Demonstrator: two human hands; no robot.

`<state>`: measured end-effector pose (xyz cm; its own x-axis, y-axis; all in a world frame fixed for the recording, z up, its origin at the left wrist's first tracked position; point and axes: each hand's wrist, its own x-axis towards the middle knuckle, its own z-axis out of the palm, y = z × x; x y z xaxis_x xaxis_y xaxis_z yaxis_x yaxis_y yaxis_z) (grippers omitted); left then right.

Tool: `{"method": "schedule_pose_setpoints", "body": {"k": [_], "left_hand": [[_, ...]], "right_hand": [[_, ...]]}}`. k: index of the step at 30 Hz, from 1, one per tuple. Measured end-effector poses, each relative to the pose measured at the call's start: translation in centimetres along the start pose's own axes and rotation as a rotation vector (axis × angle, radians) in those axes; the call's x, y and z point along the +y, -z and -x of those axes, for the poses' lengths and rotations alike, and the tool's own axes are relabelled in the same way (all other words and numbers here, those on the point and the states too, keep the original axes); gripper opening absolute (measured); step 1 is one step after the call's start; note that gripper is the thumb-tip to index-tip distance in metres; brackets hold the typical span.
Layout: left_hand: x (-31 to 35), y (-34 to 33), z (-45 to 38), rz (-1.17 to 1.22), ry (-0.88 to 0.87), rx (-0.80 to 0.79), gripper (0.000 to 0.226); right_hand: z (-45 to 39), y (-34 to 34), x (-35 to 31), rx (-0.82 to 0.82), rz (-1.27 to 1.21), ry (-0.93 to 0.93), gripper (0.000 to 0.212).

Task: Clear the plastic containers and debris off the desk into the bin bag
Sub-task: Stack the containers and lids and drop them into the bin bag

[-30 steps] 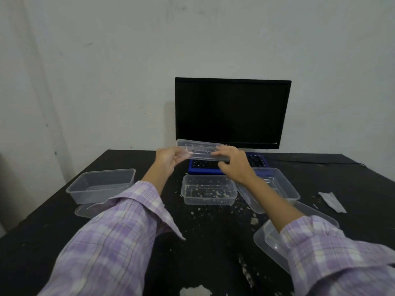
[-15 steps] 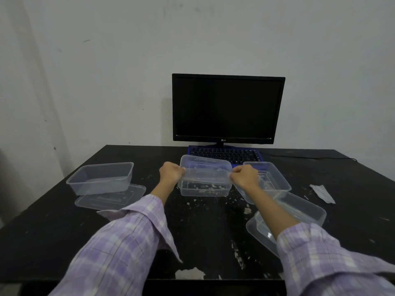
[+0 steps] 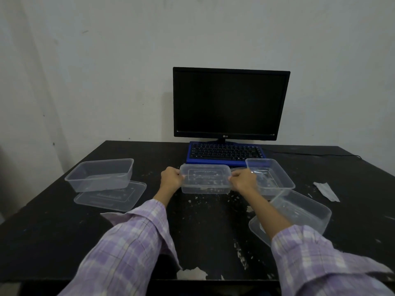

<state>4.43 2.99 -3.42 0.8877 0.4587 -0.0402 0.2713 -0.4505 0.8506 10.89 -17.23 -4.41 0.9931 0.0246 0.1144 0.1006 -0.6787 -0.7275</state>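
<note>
A person in purple plaid sleeves (image 3: 128, 248) grips a clear rectangular plastic container with its lid on (image 3: 205, 178) at the middle of a scuffed black desk (image 3: 53, 231). The left hand (image 3: 171, 179) curls round the container's left end and the right hand (image 3: 243, 180) curls round its right end, thumbs on the lid's edges; the container sits on the desk just in front of a blue-framed black keyboard (image 3: 225, 152) and a dark flat-screen monitor (image 3: 229, 104).

To the left, an open clear plastic tub (image 3: 100, 174) rests partly on a loose clear plastic lid (image 3: 111, 196). To the right, a second open clear tub (image 3: 270, 175) stands just beside the right hand, and nearer the camera a third clear tub (image 3: 303, 212) lies tilted on another lid, partly behind the right forearm. White crumbs and flakes (image 3: 241, 253) speckle the desk between the arms, and a crumpled scrap of white paper (image 3: 327, 191) lies well apart at the right edge. A black cable (image 3: 320, 155) trails along the back.
</note>
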Motion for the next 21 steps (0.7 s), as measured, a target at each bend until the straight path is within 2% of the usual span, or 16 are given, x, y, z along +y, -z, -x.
{"method": "schedule_pose_setpoints", "body": {"k": [2,5,8,12,17,21], "left_hand": [[0.2,0.0,-0.3,-0.026,0.009,-0.016,0.004],[-0.1,-0.2,-0.8,-0.035,0.010,-0.016,0.009],[-0.7,-0.6,-0.6,-0.031,0.016,-0.035,0.015],[-1.0,-0.7,-0.6,0.000,0.014,-0.040,0.021],[-0.8,-0.5,-0.1,-0.009,0.003,-0.045,0.021],[-0.6,0.1,0.2,0.024,-0.033,-0.065,0.018]], "right_hand": [[-0.2,-0.1,0.3,0.006,-0.022,-0.013,0.019],[-0.3,-0.2,0.2,-0.002,-0.036,-0.024,0.017],[-0.4,-0.6,0.4,-0.002,-0.033,-0.024,0.025],[-0.8,-0.8,0.7,0.002,-0.037,-0.046,0.018],[-0.6,-0.7,0.2,-0.008,0.059,-0.034,0.018],[-0.7,-0.3,-0.3,-0.059,0.114,-0.059,0.030]]}}
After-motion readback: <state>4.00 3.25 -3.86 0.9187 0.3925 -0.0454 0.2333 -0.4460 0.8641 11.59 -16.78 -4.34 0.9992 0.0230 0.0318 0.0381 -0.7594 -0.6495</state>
